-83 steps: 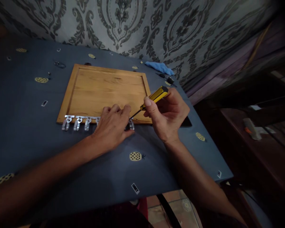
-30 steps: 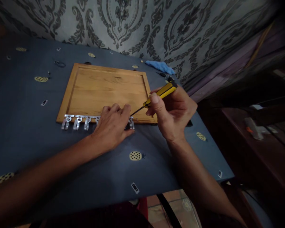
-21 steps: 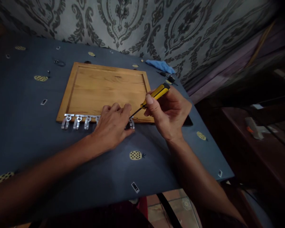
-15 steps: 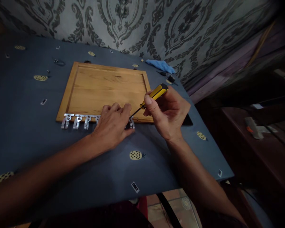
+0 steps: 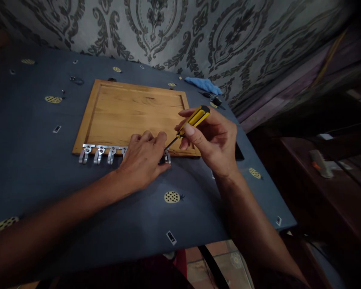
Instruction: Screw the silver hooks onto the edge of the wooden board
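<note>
My right hand (image 5: 218, 140) grips a yellow and black screwdriver (image 5: 195, 120), thumb and fingers round its handle. The shaft slants down to the left, and its tip meets the right end of a metal hook rail (image 5: 104, 148). This silver rail lies along the near edge of a framed wooden board (image 5: 132, 112), its hooks hanging over that edge. My left hand (image 5: 142, 160) is closed over the rail's right part, fingers on top and thumb at the near side by the last hook (image 5: 167, 157). The hand hides the middle of the rail.
The board lies on a blue tablecloth (image 5: 108, 224) printed with pineapples. Behind it on the right are a blue cloth (image 5: 203, 84) and a dark tool (image 5: 213, 98). A small wire-like item (image 5: 76, 80) lies at back left. A patterned wall covering (image 5: 156, 32) borders the far edge.
My right hand has shifted slightly left, its fingers changing position around the screwdriver handle. The tip stays at the rail's right end, and my left hand keeps its place.
</note>
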A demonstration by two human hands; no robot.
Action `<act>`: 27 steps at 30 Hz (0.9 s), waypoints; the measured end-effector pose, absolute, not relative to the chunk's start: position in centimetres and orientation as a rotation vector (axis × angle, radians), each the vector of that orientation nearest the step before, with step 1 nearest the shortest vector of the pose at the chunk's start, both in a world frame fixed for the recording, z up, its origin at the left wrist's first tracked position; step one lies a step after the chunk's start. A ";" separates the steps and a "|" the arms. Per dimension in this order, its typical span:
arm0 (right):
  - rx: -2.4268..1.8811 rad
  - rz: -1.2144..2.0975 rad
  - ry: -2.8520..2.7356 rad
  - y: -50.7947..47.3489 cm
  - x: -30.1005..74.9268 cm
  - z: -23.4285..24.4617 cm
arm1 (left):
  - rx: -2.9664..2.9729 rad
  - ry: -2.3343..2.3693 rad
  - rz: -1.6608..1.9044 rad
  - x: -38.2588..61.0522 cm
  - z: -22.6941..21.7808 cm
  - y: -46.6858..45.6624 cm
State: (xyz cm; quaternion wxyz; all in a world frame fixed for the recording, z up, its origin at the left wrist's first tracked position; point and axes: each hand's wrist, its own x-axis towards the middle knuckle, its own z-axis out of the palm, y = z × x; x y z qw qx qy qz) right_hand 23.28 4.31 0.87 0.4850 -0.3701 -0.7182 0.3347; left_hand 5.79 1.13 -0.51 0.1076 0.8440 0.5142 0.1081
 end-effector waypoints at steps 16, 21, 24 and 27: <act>-0.932 0.436 -1.695 4.2 22.4 0.0 | 2.484 1.509 0.345 5.8 -0.7 1.1; -0.976 0.283 -1.610 4.2 21.8 -0.7 | 2.485 1.504 0.350 5.8 -0.7 1.1; -0.959 0.225 -1.522 4.0 21.7 -0.6 | 2.475 1.501 0.356 5.8 -0.7 1.1; -0.990 0.171 -1.474 3.7 21.9 -0.2 | 2.452 1.496 0.333 5.8 -0.6 1.1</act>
